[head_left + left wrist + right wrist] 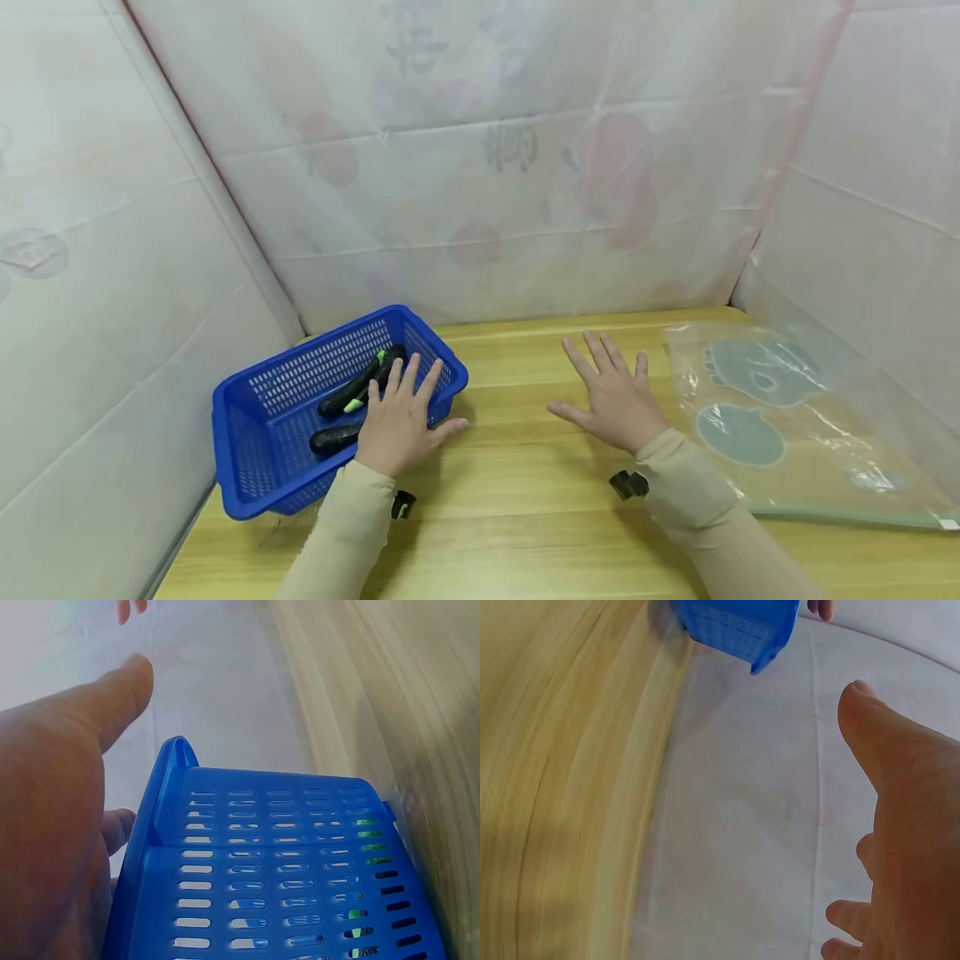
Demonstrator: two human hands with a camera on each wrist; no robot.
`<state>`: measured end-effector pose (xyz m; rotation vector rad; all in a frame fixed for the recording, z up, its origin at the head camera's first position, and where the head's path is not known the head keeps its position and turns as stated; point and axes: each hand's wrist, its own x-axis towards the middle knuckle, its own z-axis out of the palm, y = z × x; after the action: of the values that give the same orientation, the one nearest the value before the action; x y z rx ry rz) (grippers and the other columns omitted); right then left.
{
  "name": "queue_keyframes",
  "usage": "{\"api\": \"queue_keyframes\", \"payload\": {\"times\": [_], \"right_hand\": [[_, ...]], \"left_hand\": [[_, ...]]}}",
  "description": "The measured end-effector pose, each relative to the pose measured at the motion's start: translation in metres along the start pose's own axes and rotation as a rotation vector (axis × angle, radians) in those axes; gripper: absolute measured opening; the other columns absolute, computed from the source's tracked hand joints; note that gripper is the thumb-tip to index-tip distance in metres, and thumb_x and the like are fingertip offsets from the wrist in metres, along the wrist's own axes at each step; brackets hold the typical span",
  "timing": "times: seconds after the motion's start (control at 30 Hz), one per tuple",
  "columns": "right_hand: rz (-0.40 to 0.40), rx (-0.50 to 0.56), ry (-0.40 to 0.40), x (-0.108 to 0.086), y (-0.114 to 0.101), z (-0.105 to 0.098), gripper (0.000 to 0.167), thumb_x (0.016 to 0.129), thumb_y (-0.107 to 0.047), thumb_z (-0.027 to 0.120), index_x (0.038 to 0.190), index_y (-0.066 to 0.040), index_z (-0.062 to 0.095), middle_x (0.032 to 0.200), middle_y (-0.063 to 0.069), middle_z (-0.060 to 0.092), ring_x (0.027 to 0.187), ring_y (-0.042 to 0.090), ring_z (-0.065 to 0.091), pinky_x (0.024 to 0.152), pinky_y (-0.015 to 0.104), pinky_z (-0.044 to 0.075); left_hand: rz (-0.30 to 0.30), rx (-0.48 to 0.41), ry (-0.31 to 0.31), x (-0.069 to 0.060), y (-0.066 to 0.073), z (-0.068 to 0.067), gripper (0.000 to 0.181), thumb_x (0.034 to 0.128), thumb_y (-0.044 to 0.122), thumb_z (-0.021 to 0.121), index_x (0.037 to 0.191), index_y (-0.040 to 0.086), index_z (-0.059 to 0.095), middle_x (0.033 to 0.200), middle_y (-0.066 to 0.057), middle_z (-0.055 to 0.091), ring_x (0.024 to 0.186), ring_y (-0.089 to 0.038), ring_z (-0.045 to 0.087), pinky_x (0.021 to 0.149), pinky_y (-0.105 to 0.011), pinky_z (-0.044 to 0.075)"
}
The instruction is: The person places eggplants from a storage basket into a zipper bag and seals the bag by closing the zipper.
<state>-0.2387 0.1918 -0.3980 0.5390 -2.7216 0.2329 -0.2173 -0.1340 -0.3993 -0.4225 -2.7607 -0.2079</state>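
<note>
A blue plastic basket (258,500) with slotted sides stands at the left of the table. Several dark eggplants (347,395) with green stem ends lie inside it. My left hand (399,421) is spread over the basket's near right side, fingers straight, hiding part of one eggplant; it holds nothing. In the left wrist view the basket wall (255,855) is just beyond that hand's thumb. Over the middle right of the table my right hand (618,404) has its fingers spread and straight, with nothing in it. A clear zip bag (817,417) with grey-green printed shapes lies to its right.
The wooden table (510,500) has pale cloth walls at its left, back (480,183) and right. Part of the zip bag leans up on the right wall. A black clip-like piece (628,485) sits at the right wrist, another (402,504) at the left.
</note>
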Motion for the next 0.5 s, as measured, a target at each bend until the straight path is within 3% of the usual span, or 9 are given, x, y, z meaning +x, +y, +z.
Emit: {"api": "queue_keyframes", "payload": {"times": [0.2, 0.33, 0.4, 0.5], "right_hand": [[-0.004, 0.005, -0.02, 0.0013, -0.0029, 0.0004, 0.096, 0.082, -0.078, 0.046, 0.156, -0.028, 0.009, 0.158, 0.016, 0.014, 0.144, 0.039, 0.012, 0.094, 0.08, 0.009], [0.001, 0.002, -0.039, 0.0014, -0.0037, 0.0007, 0.096, 0.082, -0.076, 0.047, 0.155, -0.03, 0.006, 0.158, 0.016, 0.014, 0.143, 0.04, 0.013, 0.095, 0.08, 0.008], [0.006, 0.004, -0.053, 0.001, -0.0041, 0.0011, 0.096, 0.082, -0.075, 0.049, 0.155, -0.03, 0.006, 0.158, 0.016, 0.013, 0.143, 0.04, 0.013, 0.095, 0.08, 0.008], [0.009, 0.0, -0.061, 0.0016, -0.0042, -0.0002, 0.096, 0.083, -0.072, 0.052, 0.156, -0.028, 0.008, 0.158, 0.016, 0.013, 0.143, 0.04, 0.014, 0.095, 0.08, 0.009]], "left_hand": [[0.022, -0.024, -0.018, -0.0003, -0.0014, -0.0003, 0.074, 0.0907, 0.062, 0.05, 0.15, 0.022, 0.034, 0.15, -0.016, 0.037, 0.139, -0.037, 0.029, 0.103, -0.063, 0.029], [0.054, -0.029, -0.04, -0.0007, -0.0016, 0.0006, 0.06, 0.0955, 0.051, 0.051, 0.146, 0.019, 0.044, 0.138, -0.015, 0.052, 0.128, -0.035, 0.046, 0.098, -0.056, 0.04], [0.07, -0.035, -0.045, -0.0013, -0.0016, 0.0013, 0.051, 0.0979, 0.043, 0.051, 0.143, 0.018, 0.048, 0.129, -0.012, 0.06, 0.116, -0.031, 0.057, 0.091, -0.05, 0.047], [0.089, -0.036, -0.027, -0.0011, -0.0013, 0.0016, 0.042, 0.0995, 0.034, 0.052, 0.138, 0.018, 0.054, 0.107, -0.006, 0.07, 0.089, -0.023, 0.067, 0.069, -0.04, 0.053]]}}
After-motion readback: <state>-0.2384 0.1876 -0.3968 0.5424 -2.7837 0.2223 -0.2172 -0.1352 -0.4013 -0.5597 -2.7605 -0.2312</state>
